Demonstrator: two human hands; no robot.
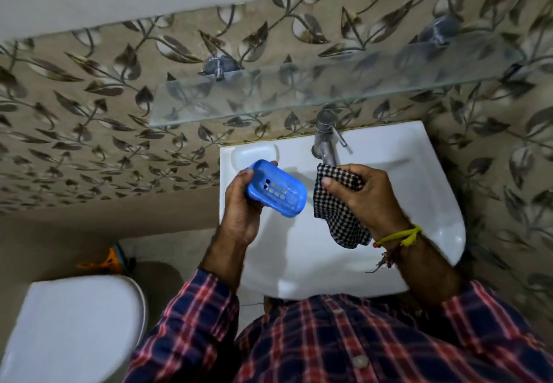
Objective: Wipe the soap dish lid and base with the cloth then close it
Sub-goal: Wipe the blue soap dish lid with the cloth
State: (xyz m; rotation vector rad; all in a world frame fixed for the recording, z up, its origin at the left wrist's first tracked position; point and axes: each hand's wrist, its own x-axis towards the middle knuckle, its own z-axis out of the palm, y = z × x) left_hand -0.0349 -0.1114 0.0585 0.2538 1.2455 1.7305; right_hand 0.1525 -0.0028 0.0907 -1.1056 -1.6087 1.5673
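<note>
over white sink (419, 155), blue soap dish (276, 188) in left grip (239, 206), cloth (338, 203) in right (359, 191)

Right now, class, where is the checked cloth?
In the head view, the checked cloth hangs from the right hand over the white sink, just below the tap and right of the blue soap dish.

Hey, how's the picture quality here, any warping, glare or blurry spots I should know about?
Head view: wide-angle bending curves the clear glass shelf and leaf-patterned wall; soft glare on the white ceramic sink rim; hand shadows fall in the basin; the blue plastic soap dish in the left hand and the black-and-white checked cloth in the right hand look reasonably sharp; the edges look softer.
</note>
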